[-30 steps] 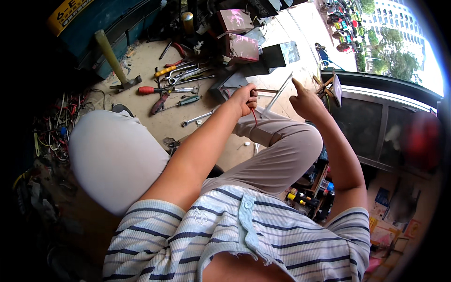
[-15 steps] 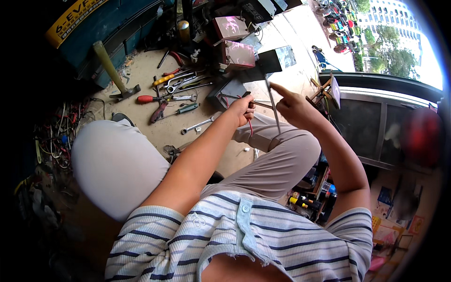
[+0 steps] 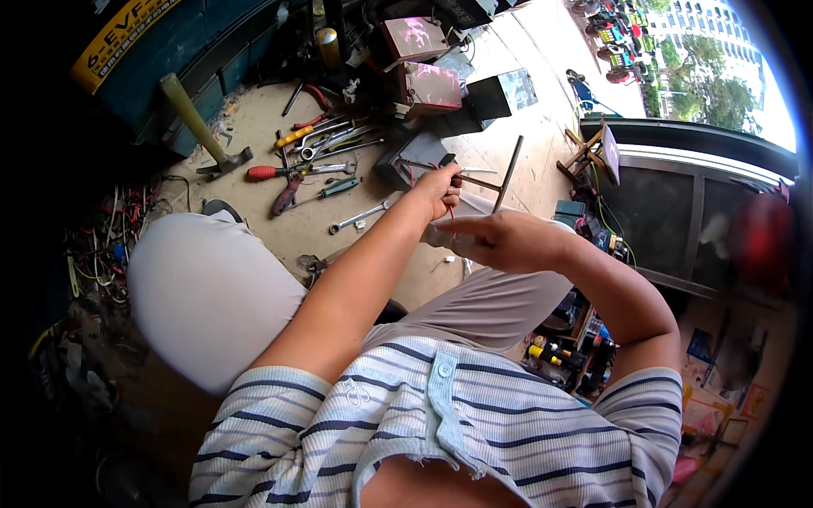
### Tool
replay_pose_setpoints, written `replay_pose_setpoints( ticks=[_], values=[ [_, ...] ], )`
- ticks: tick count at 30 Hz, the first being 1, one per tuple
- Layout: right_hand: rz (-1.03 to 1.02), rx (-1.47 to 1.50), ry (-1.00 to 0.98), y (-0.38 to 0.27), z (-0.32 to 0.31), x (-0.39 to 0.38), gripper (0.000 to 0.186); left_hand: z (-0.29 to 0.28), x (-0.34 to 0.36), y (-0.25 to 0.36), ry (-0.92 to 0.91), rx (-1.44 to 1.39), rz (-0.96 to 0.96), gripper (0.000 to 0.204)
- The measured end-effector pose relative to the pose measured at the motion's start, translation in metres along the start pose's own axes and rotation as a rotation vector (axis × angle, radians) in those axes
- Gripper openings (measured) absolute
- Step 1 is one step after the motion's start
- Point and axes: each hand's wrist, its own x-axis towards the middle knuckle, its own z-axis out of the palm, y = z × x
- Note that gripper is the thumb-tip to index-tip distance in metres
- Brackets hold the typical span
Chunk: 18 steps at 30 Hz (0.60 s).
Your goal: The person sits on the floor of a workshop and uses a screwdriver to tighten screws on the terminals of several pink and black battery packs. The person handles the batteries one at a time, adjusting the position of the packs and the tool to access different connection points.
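A T-handle wrench (image 3: 510, 173) stands out to the right from my left hand (image 3: 439, 191), its crossbar slanting. My left fingers are closed round the inner end of the shaft; what sits at the tip is hidden by them. A dark piece shows above the thumb, and a red wire (image 3: 451, 222) hangs below the fist. Just behind that hand is a grey box (image 3: 410, 157). My right hand (image 3: 517, 240) is at the crossbar's lower end, index finger stretched to the left; whether it touches the bar I cannot tell.
Pliers, screwdrivers (image 3: 337, 190) and wrenches (image 3: 356, 220) lie on the floor at the left, a hammer (image 3: 224, 161) beyond them. Pinkish boxes (image 3: 430, 86) stand ahead. At the right are a small wooden stool (image 3: 593, 157) and bottles (image 3: 555, 356); wires (image 3: 106, 237) heap at the far left.
The crossbar has turned on its shaft. My right hand has swung down and nearer to me, from the bar's upper part to its lower end. The left hand has hardly moved.
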Motion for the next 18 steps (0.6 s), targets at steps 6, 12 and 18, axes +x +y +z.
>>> replay_pose_setpoints(
  ticks=[6,12,18],
  values=[
    [0.271,0.413,0.300,0.089,0.018,0.012,0.061,0.008,-0.004,0.002,0.006,-0.022,0.015,0.019],
    [0.047,1.216,0.355,0.065,0.021,0.038,0.070,-0.003,-0.004,0.002,0.021,0.055,0.041,0.031],
    [0.145,0.253,0.380,0.062,0.026,0.044,0.038,-0.039,-0.010,0.000,0.478,0.069,0.129,0.054]
  ],
)
